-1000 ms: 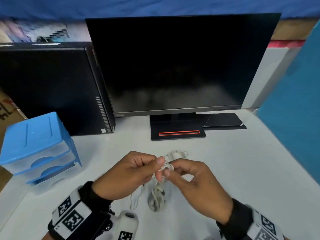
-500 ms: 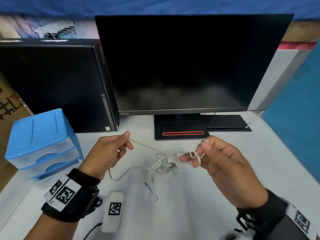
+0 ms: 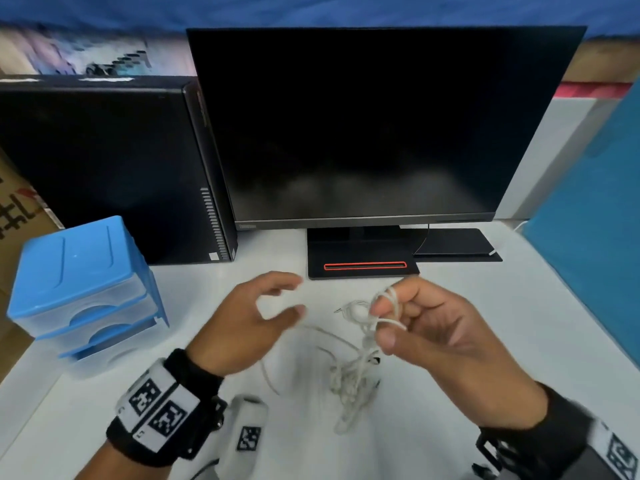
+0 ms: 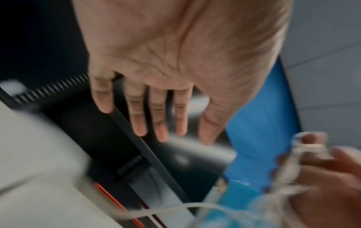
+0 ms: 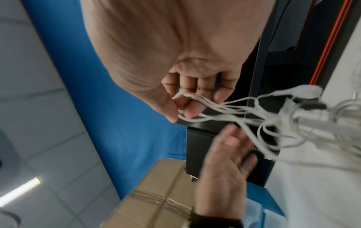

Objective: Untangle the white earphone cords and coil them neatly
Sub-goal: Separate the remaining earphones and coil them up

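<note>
Left hand (image 3: pixel 249 323) at centre-left of the head view is now spread and blurred, holding nothing; half a second ago it pinched a strand pulled taut up-left, so that strand is released and slack on the white table (image 3: pixel 485 341). Right hand (image 3: pixel 429 337) at centre-right pinches loops of the white earphone cords (image 3: pixel 353 372) between thumb and fingers, the tangle dangling to lower centre; judging by this, untangling is unfinished, coiling not begun.

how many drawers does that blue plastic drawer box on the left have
3 drawers show in the blue plastic drawer box left of the black computer tower: top, middle and bottom, stacked, all translucent. The lowest is blurred.
</note>
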A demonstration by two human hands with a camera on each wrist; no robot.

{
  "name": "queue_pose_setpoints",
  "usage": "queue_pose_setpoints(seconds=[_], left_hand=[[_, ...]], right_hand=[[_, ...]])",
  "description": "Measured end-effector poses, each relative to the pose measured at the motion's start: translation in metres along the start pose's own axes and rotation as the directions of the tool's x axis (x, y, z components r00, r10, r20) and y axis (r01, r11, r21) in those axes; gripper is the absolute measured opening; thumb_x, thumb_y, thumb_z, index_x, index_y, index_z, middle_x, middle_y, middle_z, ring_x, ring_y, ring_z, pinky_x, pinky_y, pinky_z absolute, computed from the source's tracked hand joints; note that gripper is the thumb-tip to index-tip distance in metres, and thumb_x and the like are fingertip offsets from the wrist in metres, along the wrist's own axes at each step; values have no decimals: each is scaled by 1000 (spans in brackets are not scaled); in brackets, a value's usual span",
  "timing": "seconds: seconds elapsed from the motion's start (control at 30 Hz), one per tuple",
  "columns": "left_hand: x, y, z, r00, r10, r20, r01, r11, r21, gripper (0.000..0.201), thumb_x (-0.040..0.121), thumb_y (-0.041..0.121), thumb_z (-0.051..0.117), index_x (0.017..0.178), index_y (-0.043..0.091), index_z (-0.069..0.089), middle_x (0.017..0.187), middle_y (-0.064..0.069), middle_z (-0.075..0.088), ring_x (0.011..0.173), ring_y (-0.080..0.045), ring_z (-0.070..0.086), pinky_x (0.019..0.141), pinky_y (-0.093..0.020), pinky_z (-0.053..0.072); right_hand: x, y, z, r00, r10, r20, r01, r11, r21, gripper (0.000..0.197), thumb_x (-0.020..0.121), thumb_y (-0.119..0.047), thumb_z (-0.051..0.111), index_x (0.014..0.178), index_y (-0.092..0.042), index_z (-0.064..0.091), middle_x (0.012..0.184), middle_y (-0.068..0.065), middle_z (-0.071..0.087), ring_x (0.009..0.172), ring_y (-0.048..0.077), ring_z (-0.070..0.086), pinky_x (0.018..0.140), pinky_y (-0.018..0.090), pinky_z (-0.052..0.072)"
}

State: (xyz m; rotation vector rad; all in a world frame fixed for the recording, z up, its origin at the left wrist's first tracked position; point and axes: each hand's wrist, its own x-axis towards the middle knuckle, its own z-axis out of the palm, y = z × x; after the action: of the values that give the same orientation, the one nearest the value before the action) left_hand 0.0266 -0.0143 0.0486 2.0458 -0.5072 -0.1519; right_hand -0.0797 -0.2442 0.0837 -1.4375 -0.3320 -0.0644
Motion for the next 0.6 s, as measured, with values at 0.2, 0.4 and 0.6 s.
queue_pose_setpoints(seconds=[0.2, 0.4, 0.6], left_hand=[[-24, 45, 34, 954, 178, 240, -79, 926, -369, 20, 84, 31, 70, 88, 11, 70, 72, -11, 68, 64, -23, 64, 72, -43, 54], [-25, 59, 22, 998, 56, 41, -26, 846, -532, 22, 85, 30, 59, 79, 13, 72, 50, -1, 47, 42, -16, 42, 49, -27, 41], [-26, 64, 15, 987, -96, 128, 137, 921, -365, 64, 80, 67, 39, 54, 11, 54, 44, -6, 38, 44, -18, 35, 50, -23, 36]], right_hand=[[-2, 6, 6, 999, 23, 34, -19, 995, -102, 36, 86, 1, 67, 119, -13, 64, 77, 6, 64, 72, 15, 59, 68, 20, 48], [-1, 19, 4, 985, 25, -168, -105, 868, -486, 21, 90, -5, 66, 94, -25, 61, 58, -1, 48, 52, 10, 42, 53, 24, 37], [7, 5, -4, 922, 65, -381, -148, 970, -192, 37, 95, -26, 55, 66, -7, 66, 64, 15, 65, 65, 17, 63, 62, 25, 48]])
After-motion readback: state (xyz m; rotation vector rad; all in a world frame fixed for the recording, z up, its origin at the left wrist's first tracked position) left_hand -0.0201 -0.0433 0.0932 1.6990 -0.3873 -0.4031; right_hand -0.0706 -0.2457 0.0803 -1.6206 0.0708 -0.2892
